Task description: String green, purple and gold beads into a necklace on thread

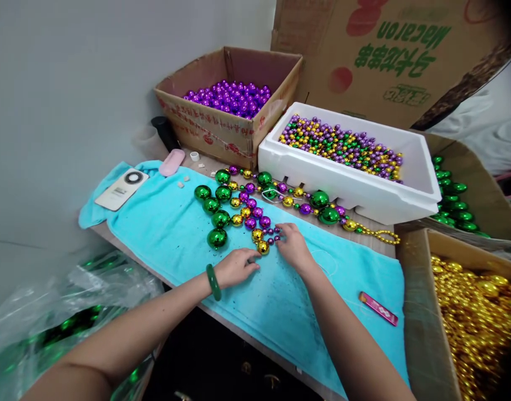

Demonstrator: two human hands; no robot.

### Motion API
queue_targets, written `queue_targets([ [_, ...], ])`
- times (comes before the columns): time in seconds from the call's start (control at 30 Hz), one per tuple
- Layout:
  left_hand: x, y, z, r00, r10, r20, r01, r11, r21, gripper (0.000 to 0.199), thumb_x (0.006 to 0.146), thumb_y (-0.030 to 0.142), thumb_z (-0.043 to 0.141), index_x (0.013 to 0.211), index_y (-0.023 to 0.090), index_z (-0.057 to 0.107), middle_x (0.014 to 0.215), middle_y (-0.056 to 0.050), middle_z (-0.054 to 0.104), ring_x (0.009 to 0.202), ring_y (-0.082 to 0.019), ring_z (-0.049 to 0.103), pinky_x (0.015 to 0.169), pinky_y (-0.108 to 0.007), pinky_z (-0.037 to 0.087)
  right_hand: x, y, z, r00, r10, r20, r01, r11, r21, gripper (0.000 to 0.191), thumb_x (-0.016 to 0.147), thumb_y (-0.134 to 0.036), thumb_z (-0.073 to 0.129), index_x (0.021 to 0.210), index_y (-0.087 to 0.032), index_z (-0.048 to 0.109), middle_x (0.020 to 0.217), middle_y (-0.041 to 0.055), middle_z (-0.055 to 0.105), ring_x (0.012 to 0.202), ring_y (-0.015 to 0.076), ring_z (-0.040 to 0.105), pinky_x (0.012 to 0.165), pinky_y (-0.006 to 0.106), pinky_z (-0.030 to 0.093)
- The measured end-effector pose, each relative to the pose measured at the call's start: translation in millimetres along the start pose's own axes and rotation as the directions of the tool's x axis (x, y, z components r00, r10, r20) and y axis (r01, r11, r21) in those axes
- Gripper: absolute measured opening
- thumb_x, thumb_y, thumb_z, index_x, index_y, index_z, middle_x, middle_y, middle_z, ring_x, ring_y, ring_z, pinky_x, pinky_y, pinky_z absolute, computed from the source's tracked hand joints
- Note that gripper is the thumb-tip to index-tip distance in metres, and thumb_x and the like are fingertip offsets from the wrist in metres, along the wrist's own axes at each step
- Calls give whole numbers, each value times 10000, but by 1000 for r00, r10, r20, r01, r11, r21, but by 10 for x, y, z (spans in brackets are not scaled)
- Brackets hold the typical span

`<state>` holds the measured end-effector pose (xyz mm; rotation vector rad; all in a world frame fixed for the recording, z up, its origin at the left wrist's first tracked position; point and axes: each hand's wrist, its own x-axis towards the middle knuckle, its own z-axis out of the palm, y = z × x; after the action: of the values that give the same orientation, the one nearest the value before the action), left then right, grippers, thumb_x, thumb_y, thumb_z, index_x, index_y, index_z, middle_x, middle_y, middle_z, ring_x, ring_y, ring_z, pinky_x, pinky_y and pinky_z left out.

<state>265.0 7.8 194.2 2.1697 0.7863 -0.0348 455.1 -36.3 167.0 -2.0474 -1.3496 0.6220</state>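
My left hand [238,268], wearing a green bangle [213,282], lies low over the cloth with fingers stretched out and thumb apart. Its fingertips reach the nearest gold bead [262,247]. Opposite it, my right hand [293,246] has loosely bent fingers against the small purple beads [277,238]; I see no firm grip. Larger purple beads [264,222] and gold beads run in paired rows away from the hands. Left of them, several big green beads [217,238] form another row. All rest on a turquoise cloth [180,223].
Behind are a cardboard box of purple beads [222,122] and a white foam box [342,167] of small mixed beads. A finished-looking bead strand [320,199] lies before it. Gold beads [476,312] fill a box at right. A phone [121,189] and pink lighter [378,309] lie on the cloth.
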Motion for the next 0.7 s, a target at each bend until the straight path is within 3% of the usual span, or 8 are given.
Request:
queue_targets([
  [0.2,17,-66,48,1000,11,-6,-11,1000,-14,276,825,260,528,1054,151,638,977,-77,640,850,-163,592,805,-267,448,-32,22,-11,998,-63,-3,63,998,29,435,707,-9,520,1102,-172,603,1127,93,529,896,168,598,872,311,468],
  [0.33,-31,-109,93,997,56,-50,-57,998,-24,207,837,253,503,954,169,652,929,-62,630,874,-164,577,817,-275,438,18,-41,-263,992,-116,-47,114,993,-34,316,749,-63,550,1031,-178,632,1047,75,582,840,155,613,833,307,481],
  [0.4,-42,-136,119,995,75,-69,-77,997,-27,204,854,264,472,893,181,654,886,-51,628,858,-162,574,797,-275,438,138,-75,-534,985,-151,-82,143,985,-96,275,760,-82,565,1005,-178,647,1027,66,613,846,148,618,830,283,479],
  [0.5,-4,-197,160,990,105,-92,-108,994,-28,257,876,293,425,819,182,649,826,-49,619,797,-156,576,741,-269,444,457,-86,-1146,965,-167,-203,125,971,-206,254,794,-116,552,1019,-180,653,1068,66,633,984,171,588,908,288,436],
  [0.6,76,-278,185,989,118,-84,-120,992,-23,283,871,331,428,746,188,637,771,-44,615,747,-151,580,694,-256,457,874,-4,-1869,929,-100,-356,-3,961,-277,262,846,-136,492,1058,-167,642,1114,85,628,1047,206,557,951,339,401],
  [0.7,145,-339,171,992,126,-24,-126,992,-14,208,821,346,529,698,217,637,723,-27,613,733,-170,595,690,-279,491,1298,190,-2428,912,33,-408,-167,940,-298,215,846,-115,514,1003,-132,661,1056,112,647,1009,213,577,925,326,416],
])
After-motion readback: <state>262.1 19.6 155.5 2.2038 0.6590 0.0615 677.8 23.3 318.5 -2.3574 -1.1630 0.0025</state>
